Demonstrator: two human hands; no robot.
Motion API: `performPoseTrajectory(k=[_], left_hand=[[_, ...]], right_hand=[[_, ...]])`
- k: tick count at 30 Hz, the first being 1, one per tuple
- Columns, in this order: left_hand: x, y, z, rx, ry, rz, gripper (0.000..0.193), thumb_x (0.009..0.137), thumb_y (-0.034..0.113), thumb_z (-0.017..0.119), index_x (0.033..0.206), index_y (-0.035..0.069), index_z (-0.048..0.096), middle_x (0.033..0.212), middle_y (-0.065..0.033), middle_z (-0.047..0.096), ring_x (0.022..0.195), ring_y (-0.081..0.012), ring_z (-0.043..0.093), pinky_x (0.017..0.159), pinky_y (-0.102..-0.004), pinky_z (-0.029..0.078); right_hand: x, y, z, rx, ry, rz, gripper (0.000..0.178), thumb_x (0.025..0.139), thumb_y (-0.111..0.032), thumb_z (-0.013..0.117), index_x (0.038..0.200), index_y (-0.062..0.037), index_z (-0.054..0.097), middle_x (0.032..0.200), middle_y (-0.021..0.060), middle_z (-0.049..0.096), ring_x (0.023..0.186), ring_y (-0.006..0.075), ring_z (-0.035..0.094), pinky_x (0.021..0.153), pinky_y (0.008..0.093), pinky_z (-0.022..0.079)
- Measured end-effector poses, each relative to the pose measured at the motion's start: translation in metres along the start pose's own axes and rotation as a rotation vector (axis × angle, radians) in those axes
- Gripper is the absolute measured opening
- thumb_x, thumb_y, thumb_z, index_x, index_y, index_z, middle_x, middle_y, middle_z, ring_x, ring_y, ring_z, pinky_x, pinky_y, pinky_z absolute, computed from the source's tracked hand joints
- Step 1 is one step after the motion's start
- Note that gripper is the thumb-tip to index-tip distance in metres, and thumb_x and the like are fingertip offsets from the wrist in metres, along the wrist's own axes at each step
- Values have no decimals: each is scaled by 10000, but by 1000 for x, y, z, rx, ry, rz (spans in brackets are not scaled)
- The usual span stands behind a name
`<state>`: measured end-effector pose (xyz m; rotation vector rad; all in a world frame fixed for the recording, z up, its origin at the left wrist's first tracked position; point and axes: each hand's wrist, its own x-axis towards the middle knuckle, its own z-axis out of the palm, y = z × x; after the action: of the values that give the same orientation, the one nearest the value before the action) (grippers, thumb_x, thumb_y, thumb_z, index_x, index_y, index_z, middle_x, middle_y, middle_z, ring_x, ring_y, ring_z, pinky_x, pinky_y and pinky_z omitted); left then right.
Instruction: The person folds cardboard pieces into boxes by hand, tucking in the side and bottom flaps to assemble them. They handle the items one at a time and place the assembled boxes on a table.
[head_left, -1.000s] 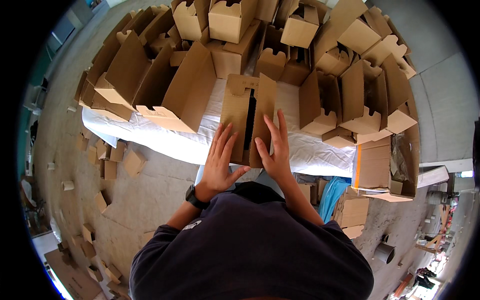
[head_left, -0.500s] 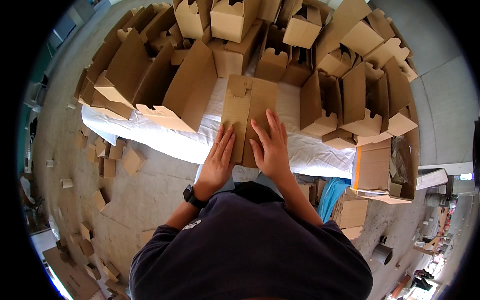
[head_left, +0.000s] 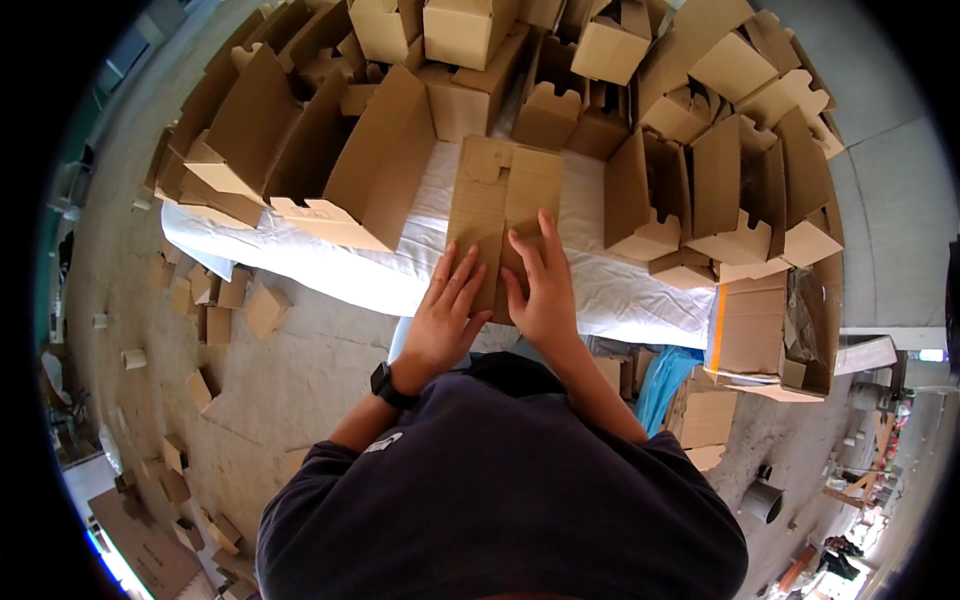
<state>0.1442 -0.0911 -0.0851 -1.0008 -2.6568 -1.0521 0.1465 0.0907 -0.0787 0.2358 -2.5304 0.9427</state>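
A brown cardboard box (head_left: 480, 205) with closed flaps lies in front of me on the white-covered table, and a seam runs down its top. My left hand (head_left: 445, 310) rests on the near left part of the box, fingers stretched and thumb apart. On the near right part lies my right hand (head_left: 543, 290), its fingers spread and slightly bent against the cardboard. Neither hand grips anything. A dark watch (head_left: 384, 383) is on my left wrist.
Open cardboard boxes (head_left: 390, 165) crowd the left and far side of the white cloth (head_left: 345, 265). More open boxes (head_left: 640, 200) stand to the right. A larger carton (head_left: 750, 325) sits at the right end. Small cardboard pieces (head_left: 268, 310) and blue plastic (head_left: 665, 385) lie below the table.
My left thumb has moved out from the other fingers toward the seam. The right fingers have drawn closer together and bent more. The box appears slightly farther up in the view.
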Motion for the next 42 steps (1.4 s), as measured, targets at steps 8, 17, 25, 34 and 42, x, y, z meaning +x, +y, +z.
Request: performPoseTrajectory(k=[8,17,25,34,42], left_hand=[[2,-1,-5,-115,83,-2,604,841,158,715,1374,9,472,1528,-185,344,1456,-413,232,1157,-482,293],[0,0,-10,-95,114,0,650,844,179,724,1401,7,438,1538,-203,319,1458,-416,231,1153,-497,284],[-4,-3,-7,-91,160,-42,814,795,208,783,1452,1,349,1550,-249,265,1454,-434,228,1151,-499,289],[-1,-1,-1,-191,214,-86,996,723,188,842,1504,5,252,1558,-258,237,1429,-437,283,1124,-455,351],[2,-9,-11,74,226,-34,704,841,69,692,1460,-9,365,1502,-218,393,1363,-385,424,1076,-415,417]], right_hand=[[1,1,-8,323,85,37,517,820,-18,696,1311,-64,544,1554,240,278,1426,403,321,1126,443,324],[-3,10,-15,364,107,152,526,891,-75,666,1381,-63,475,1570,199,275,1438,338,317,1141,428,302],[-9,17,-14,524,128,256,547,928,-119,657,1417,-43,424,1563,194,295,1429,322,334,1127,407,331],[41,-24,-37,258,49,105,773,853,-179,721,1480,-3,307,1538,297,244,1441,429,244,1166,477,231],[33,-2,-48,777,126,314,868,766,54,548,1542,-92,189,1564,207,237,1440,330,298,1100,422,366]])
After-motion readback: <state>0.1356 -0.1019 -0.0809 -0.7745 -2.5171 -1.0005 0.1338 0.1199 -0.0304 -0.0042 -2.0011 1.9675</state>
